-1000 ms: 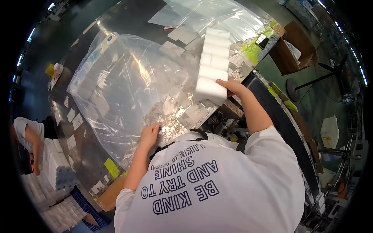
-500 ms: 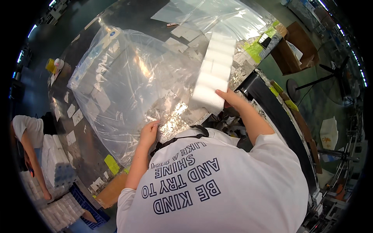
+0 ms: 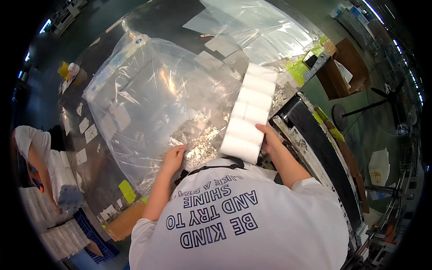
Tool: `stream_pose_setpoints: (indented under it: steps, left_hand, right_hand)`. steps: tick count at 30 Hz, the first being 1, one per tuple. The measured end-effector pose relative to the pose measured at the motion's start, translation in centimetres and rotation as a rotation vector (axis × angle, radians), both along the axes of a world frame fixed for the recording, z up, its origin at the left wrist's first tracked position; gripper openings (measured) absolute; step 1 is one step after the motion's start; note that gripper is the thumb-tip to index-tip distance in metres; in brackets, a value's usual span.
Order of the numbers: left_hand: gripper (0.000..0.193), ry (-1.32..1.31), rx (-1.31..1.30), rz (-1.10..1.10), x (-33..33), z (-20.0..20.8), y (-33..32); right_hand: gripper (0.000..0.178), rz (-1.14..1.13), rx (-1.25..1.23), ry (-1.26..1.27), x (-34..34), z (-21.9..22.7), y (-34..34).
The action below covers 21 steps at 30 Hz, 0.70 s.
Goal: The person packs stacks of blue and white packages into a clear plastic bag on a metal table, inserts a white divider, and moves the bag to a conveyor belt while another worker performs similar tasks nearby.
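Note:
A long white pack (image 3: 250, 108), with bulges in a row like paper rolls side by side, lies slanted over the right side of the table. My right hand (image 3: 269, 137) grips its near right edge, thumb on top and the other fingers mostly hidden beneath. A large clear plastic bag (image 3: 148, 90) spreads flat over the table to the left of the pack. At the bag's near edge my left hand (image 3: 173, 158) is closed in a pinch on the thin film. The pack's near end is close to my body.
Right of me runs a black conveyor belt (image 3: 310, 130). More clear film (image 3: 270, 36) lies at the table's far side. An open cardboard box (image 3: 335, 81) and a fan (image 3: 387, 99) stand at right. At left, a co-worker's arm (image 3: 42, 173) reaches over stacked white packs (image 3: 65, 180).
My right hand has drawn the white pack nearer to my body, its far end coming back too. My left hand stays at the bag's edge. The view has shifted slightly.

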State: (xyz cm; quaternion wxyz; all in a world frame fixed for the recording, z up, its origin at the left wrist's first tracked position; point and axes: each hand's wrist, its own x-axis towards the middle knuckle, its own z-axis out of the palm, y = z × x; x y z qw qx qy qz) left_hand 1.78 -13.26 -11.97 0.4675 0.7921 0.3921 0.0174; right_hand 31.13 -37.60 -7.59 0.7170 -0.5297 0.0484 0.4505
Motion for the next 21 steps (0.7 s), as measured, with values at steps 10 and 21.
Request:
stream_pose_setpoints:
  steps: [10,21]
  left_hand:
    - [0.03,-0.264,-0.3,0.252,1.7,10.1,3.7]
    - [0.038,-0.772,-0.362,0.334,4.6,21.2,9.8]
  right_hand:
    - [0.066,0.281,0.509,0.263,3.1,4.5,-3.2]
    - [0.061,0.586,0.289,0.35,2.7,2.0,6.1]
